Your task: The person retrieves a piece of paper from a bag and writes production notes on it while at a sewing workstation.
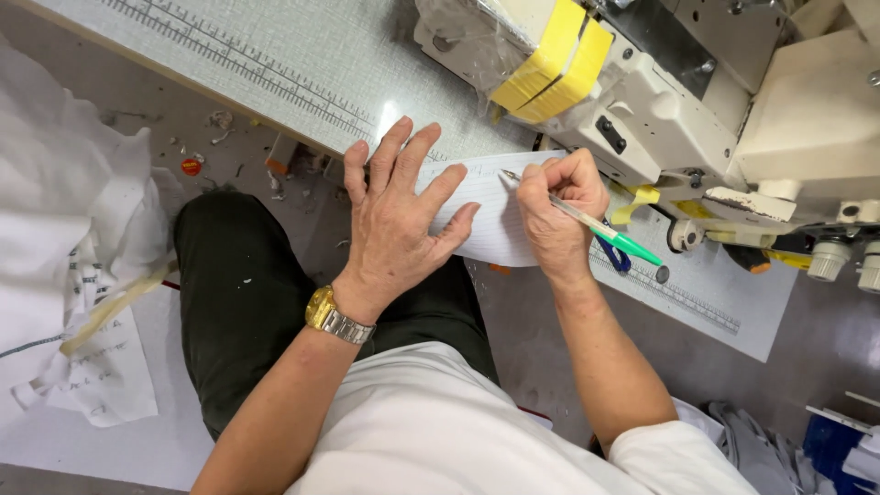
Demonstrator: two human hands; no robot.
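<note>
My left hand lies flat with fingers spread on a white lined sheet of paper at the front edge of the sewing table. A gold wristwatch is on that wrist. My right hand grips a pen with a green cap end; its tip touches the paper near the sheet's upper edge. Part of the paper is hidden under both hands.
A cream industrial sewing machine with yellow tape wrapped on it stands on the table at the right. Blue-handled scissors lie by the printed ruler strip. White fabric piles at the left. My dark trousers are below.
</note>
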